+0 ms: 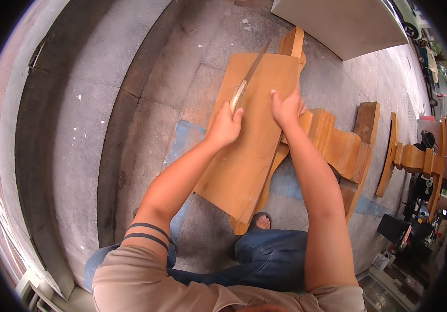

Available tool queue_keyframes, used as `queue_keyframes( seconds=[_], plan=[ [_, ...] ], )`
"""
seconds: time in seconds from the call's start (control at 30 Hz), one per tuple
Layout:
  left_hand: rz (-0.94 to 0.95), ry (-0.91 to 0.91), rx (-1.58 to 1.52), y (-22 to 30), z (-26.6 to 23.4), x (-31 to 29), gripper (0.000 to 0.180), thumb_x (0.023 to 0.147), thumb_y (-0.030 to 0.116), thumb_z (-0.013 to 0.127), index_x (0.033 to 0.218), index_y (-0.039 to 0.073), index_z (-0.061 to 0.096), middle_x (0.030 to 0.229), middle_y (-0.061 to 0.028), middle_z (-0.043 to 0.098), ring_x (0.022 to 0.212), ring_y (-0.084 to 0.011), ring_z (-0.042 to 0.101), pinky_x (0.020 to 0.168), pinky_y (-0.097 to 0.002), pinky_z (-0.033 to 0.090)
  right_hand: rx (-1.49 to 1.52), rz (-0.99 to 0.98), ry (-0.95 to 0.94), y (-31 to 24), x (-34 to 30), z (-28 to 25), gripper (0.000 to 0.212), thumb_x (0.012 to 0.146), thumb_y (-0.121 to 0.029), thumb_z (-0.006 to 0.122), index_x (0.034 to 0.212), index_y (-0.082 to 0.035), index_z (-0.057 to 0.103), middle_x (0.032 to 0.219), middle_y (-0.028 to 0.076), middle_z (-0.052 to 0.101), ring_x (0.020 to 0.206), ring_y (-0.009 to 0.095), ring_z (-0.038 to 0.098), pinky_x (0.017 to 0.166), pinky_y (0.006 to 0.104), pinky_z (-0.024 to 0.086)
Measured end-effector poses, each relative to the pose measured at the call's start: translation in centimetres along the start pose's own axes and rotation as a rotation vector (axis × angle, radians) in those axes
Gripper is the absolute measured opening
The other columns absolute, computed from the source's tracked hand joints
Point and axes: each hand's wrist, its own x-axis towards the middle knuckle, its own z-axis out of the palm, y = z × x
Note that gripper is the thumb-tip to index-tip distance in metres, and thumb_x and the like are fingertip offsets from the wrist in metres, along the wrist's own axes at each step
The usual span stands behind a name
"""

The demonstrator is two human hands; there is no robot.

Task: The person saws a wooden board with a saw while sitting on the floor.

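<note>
A long, smooth light-brown wooden board (257, 135) slants in front of me, on top of a wooden frame (292, 42) whose ends stick out past it. My left hand (225, 125) is closed round the pale, riveted handle of a narrow-bladed hand tool (240, 92); I cannot tell whether it is a knife or a saw. Its blade points away from me over the board's far part. At the board's right edge my right hand (288, 108) grips, thumb on the upper face and fingers partly hidden over the side.
Right of the board lies a carved wooden pedestal (338, 145), with a second one (411, 158) farther right. A big pale box-like block (340, 23) stands at the far side. Stone steps (124, 130) rise on the left. My sandalled foot (261, 221) is near the board's lower end.
</note>
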Motion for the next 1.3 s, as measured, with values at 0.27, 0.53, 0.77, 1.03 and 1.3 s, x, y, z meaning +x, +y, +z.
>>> queue_keyframes(
  seconds=[0.27, 0.53, 0.77, 1.03, 1.3],
  plan=[
    [0.007, 0.043, -0.010, -0.1, 0.4, 1.7, 0.029, 0.107, 0.024, 0.063, 0.110, -0.003, 0.054, 0.087, -0.0191, 0.064, 0.077, -0.0285, 0.064, 0.072, -0.0459, 0.052, 0.005, 0.004, -0.022, 0.5, 0.2, 0.5, 0.071, 0.088, -0.040, 0.078, 0.140, 0.001, 0.053, 0.133, 0.023, 0.069, 0.133, 0.046, 0.057, 0.120, 0.0634, 0.024],
    [0.074, 0.059, -0.181, -3.4, -0.5, -1.2, 0.031, 0.108, 0.026, 0.061, 0.109, -0.003, 0.052, 0.081, -0.0173, 0.063, 0.059, -0.0256, 0.062, 0.056, -0.0426, 0.051, -0.012, 0.023, 0.008, 0.4, -0.2, 0.8, 0.078, 0.088, -0.039, 0.079, 0.149, -0.001, 0.048, 0.138, 0.022, 0.067, 0.134, 0.042, 0.057, 0.123, 0.0634, 0.021],
    [0.125, 0.141, -0.109, -2.1, 0.1, -1.2, 0.027, 0.108, 0.024, 0.061, 0.109, -0.003, 0.053, 0.077, -0.0142, 0.064, 0.058, -0.0242, 0.063, 0.054, -0.0423, 0.050, 0.040, 0.052, -0.018, 0.5, 0.0, 0.4, 0.078, 0.089, -0.038, 0.079, 0.151, -0.003, 0.048, 0.142, 0.020, 0.066, 0.136, 0.041, 0.057, 0.125, 0.0603, 0.018],
    [-0.108, -0.022, -0.076, 2.2, -0.3, 3.3, 0.034, 0.106, 0.023, 0.061, 0.120, -0.008, 0.055, 0.102, -0.0291, 0.070, 0.097, -0.0399, 0.072, 0.085, -0.0471, 0.055, 0.113, 0.011, -0.074, 0.1, 0.0, -0.1, 0.091, 0.091, -0.042, 0.077, 0.155, 0.010, 0.039, 0.135, 0.029, 0.067, 0.139, 0.047, 0.050, 0.129, 0.0582, 0.010],
    [0.033, 0.050, -0.033, -0.1, -1.4, -0.2, 0.030, 0.106, 0.026, 0.061, 0.110, -0.004, 0.055, 0.087, -0.0169, 0.066, 0.077, -0.0262, 0.067, 0.071, -0.0418, 0.053, 0.109, 0.078, -0.134, -0.3, -0.4, -0.9, 0.082, 0.089, -0.041, 0.079, 0.147, 0.007, 0.047, 0.137, 0.028, 0.066, 0.140, 0.044, 0.050, 0.129, 0.0576, 0.010]
  ],
)
